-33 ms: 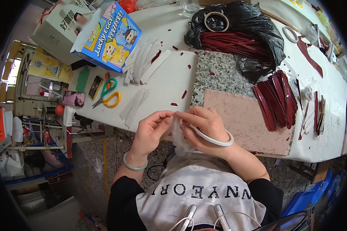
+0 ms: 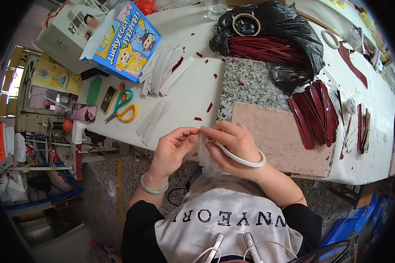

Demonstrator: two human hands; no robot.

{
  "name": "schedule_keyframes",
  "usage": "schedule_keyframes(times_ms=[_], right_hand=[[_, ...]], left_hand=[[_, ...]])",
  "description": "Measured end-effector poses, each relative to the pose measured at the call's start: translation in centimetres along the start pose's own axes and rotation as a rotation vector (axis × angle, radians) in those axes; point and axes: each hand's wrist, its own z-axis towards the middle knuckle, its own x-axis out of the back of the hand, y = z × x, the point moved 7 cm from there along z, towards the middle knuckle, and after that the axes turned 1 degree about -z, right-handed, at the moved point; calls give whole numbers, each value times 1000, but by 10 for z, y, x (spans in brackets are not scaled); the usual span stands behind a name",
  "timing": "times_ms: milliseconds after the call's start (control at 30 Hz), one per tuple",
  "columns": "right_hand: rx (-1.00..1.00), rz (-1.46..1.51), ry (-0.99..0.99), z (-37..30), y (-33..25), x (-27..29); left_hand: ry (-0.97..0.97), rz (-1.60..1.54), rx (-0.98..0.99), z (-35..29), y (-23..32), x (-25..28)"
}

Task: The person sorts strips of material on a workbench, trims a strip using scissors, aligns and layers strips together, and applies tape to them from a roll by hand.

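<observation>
In front of my body, near the table edge, my left hand and my right hand meet at the fingertips. Both are closed in a pinch on a translucent whitish strip that hangs down between them. A thin white ring, like a narrow tape roll, is looped about my right hand and lies across its palm side. What exactly the fingertips grip is too small to make out. Nearest to my left hand on the table lie pale strips. A pinkish board lies beside my right hand.
Dark red glossy strips lie fanned on the right, with more in a black bag behind. Scissors, a phone and a blue box stand or lie left. A speckled stone slab is under the board.
The translucent strip hangs a little straighter and narrower between my hands. Both hands have barely moved.
</observation>
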Motion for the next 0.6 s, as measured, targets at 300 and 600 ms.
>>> schedule_keyframes(times_ms=[300, 600], right_hand=[[-2, -201, 32, -1, 4, 4], [200, -208, 193, 12, -7, 27]], left_hand=[[109, 125, -103, -4, 2, -12], [164, 183, -184, -10, 20, -15]])
